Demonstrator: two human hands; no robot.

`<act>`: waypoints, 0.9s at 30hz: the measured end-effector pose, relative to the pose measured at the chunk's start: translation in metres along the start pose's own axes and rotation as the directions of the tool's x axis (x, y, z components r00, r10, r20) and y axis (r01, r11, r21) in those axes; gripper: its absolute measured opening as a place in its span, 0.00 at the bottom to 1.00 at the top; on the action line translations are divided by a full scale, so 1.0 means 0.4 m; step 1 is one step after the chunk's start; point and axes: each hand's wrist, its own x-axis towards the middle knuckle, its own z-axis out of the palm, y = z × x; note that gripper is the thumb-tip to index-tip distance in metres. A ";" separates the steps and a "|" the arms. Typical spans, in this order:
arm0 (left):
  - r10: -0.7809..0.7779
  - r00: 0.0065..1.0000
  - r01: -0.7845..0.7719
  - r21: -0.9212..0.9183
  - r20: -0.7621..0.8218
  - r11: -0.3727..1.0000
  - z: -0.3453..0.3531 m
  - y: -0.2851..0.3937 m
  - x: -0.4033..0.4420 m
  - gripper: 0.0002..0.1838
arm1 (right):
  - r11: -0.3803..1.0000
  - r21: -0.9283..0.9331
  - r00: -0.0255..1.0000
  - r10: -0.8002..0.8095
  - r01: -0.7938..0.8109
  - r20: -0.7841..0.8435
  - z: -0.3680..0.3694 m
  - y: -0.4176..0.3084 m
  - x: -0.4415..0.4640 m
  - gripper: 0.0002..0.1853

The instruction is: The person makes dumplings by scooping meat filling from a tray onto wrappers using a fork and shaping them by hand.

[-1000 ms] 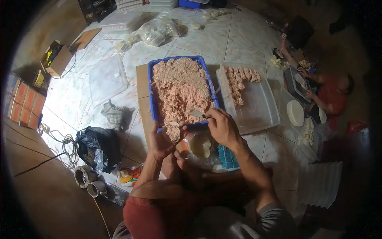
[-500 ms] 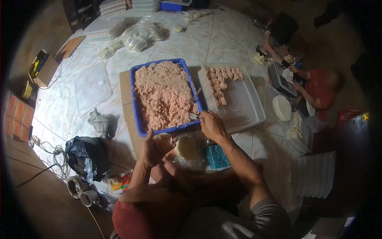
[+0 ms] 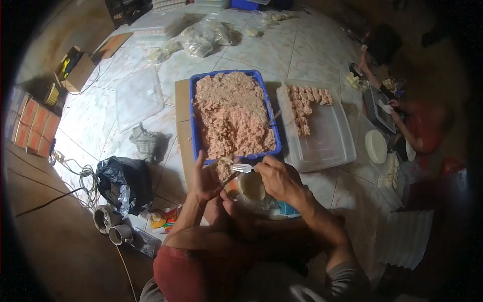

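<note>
My left hand (image 3: 205, 182) cups a round dumpling wrapper (image 3: 225, 173) with a lump of pinkish filling on it. In my right hand (image 3: 277, 180) is a fork (image 3: 243, 167), its tines at the edge of that wrapper. Just beyond both hands lies a blue tray (image 3: 192, 116) heaped with ground filling (image 3: 231, 110), hollowed out on the near side. A stack of pale round wrappers (image 3: 251, 187) rests in plastic under my right wrist. To the right, a clear plastic container (image 3: 327, 146) holds rows of filled dumplings (image 3: 301, 116) along its far and left sides.
A black plastic bag (image 3: 125, 183), a grey cloth (image 3: 146, 141) and a clear lid (image 3: 138, 98) lie on the left. Plastic bags (image 3: 204, 38) sit at the back. Another person (image 3: 422, 126) works at the right beside a white round stack (image 3: 376, 146).
My right hand has brought the fork from the tray's near edge to the wrapper in my left hand. Filling now sits on the wrapper. The whole view has shifted rightward.
</note>
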 end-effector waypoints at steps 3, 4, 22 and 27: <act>-0.098 0.995 0.099 -0.045 0.027 0.994 -0.013 -0.013 -0.014 0.52 | 0.998 0.070 1.000 0.007 -0.006 -0.023 0.082 -0.030 -0.018 0.10; -0.089 0.996 0.088 -0.051 -0.019 0.995 0.009 -0.014 -0.028 0.46 | 0.997 0.066 0.999 -0.047 0.046 0.003 0.075 -0.028 -0.016 0.08; -0.179 0.979 0.202 0.333 -0.099 0.921 -0.120 -0.056 -0.067 0.48 | 0.939 -0.212 0.959 -0.242 0.270 0.148 0.033 0.140 0.235 0.05; -0.119 0.991 0.117 0.032 0.058 0.993 -0.101 -0.022 -0.064 0.48 | 0.939 0.305 0.986 0.128 -0.156 0.111 0.003 0.104 0.166 0.07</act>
